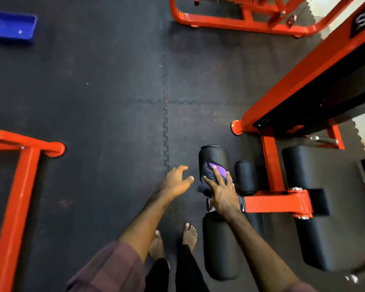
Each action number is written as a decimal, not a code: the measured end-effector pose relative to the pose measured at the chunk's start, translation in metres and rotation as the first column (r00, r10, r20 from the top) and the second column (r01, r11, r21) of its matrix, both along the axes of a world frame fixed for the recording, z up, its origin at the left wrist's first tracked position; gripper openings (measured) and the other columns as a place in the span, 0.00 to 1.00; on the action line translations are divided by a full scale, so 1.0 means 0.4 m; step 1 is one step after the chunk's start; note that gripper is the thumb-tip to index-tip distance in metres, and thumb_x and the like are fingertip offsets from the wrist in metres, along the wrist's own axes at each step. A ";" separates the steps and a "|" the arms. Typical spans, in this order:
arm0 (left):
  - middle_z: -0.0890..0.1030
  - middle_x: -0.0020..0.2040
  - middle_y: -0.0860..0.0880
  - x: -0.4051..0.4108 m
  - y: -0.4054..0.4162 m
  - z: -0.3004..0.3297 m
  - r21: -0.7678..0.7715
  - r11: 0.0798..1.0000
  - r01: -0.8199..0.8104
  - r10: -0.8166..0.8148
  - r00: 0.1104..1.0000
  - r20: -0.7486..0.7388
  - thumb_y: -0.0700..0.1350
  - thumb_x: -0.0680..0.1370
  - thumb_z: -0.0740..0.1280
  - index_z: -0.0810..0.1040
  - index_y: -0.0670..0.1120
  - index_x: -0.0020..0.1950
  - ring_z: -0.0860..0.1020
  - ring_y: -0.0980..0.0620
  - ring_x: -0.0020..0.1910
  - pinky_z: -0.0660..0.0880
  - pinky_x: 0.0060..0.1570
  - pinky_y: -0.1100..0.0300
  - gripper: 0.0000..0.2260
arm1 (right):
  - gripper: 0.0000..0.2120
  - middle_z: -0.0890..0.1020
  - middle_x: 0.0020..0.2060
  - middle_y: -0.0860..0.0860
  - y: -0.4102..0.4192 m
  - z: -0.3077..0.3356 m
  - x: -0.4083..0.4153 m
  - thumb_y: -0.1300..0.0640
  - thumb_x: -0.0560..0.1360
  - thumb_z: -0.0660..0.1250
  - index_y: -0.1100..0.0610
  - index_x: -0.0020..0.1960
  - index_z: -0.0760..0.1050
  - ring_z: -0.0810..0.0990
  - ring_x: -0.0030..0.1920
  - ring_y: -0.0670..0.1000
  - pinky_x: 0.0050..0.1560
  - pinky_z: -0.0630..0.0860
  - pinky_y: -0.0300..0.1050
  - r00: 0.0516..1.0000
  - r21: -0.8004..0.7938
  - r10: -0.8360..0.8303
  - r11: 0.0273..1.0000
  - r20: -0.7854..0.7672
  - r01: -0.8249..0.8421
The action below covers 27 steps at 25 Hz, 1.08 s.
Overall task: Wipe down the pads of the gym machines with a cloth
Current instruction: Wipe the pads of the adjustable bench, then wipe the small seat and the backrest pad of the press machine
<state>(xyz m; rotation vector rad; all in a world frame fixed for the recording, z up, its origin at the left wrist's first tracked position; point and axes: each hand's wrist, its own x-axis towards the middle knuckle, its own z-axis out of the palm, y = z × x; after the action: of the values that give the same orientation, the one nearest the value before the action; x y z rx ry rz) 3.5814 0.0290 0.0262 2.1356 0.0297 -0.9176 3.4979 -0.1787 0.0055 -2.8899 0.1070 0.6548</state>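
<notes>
A black roller pad (pixel 213 155) of the orange gym machine (pixel 276 202) stands just right of centre. A purple and dark cloth (pixel 209 174) lies draped over it. My right hand (pixel 222 192) presses flat on the cloth with straight, spread fingers. My left hand (pixel 177 182) hovers to the left of the pad, fingers loosely spread, holding nothing. A smaller roller pad (pixel 245 175) sits to the right, a lower roller pad (pixel 219 247) below my right hand, and a large black seat pad (pixel 322 207) lies farther right.
Black interlocking rubber floor mats (pixel 114 102) cover the ground. An orange machine frame (pixel 19 175) sits at the left, another orange frame (pixel 240 15) at the top. A blue tray (pixel 12 26) lies on the floor at top left. My bare feet (pixel 173 239) stand below the hands.
</notes>
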 end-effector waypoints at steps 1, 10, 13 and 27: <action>0.76 0.74 0.42 0.043 0.028 0.052 0.017 1.000 0.026 -0.027 0.999 0.038 0.52 0.81 0.71 0.73 0.48 0.77 0.75 0.43 0.73 0.71 0.71 0.54 0.25 | 0.35 0.40 0.85 0.46 -0.011 0.023 0.036 0.59 0.78 0.65 0.40 0.82 0.61 0.51 0.82 0.70 0.79 0.61 0.66 0.999 0.047 -0.028 0.998 -0.040 0.030; 0.78 0.71 0.42 0.559 0.134 0.430 0.047 0.996 0.072 -0.084 0.929 0.362 0.51 0.80 0.74 0.74 0.48 0.76 0.79 0.44 0.69 0.73 0.71 0.51 0.25 | 0.27 0.64 0.80 0.61 -0.004 0.355 0.498 0.50 0.79 0.60 0.48 0.78 0.72 0.68 0.76 0.68 0.77 0.66 0.63 0.886 0.454 -0.368 0.865 0.282 0.215; 0.77 0.72 0.44 0.765 0.103 0.498 0.014 0.995 0.102 -0.098 0.892 0.441 0.50 0.80 0.74 0.74 0.48 0.76 0.79 0.46 0.68 0.74 0.71 0.51 0.25 | 0.26 0.60 0.83 0.57 -0.019 0.461 0.726 0.59 0.83 0.66 0.47 0.79 0.70 0.62 0.81 0.61 0.80 0.61 0.54 0.815 0.568 -0.456 0.799 0.357 0.198; 0.78 0.68 0.53 1.812 0.000 0.773 0.087 0.993 0.084 -0.121 0.700 0.704 0.55 0.79 0.70 0.74 0.56 0.74 0.78 0.50 0.66 0.77 0.65 0.47 0.23 | 0.25 0.57 0.84 0.51 -0.107 0.697 1.770 0.56 0.84 0.65 0.46 0.80 0.68 0.63 0.81 0.56 0.80 0.63 0.51 0.774 0.761 -0.536 0.639 0.338 0.111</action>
<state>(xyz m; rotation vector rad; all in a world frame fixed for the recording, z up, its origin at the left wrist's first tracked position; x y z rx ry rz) 4.3062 0.0292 0.3352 2.4217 -0.4698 -0.0853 4.2058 -0.2214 0.2841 -2.0758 0.2538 -0.2039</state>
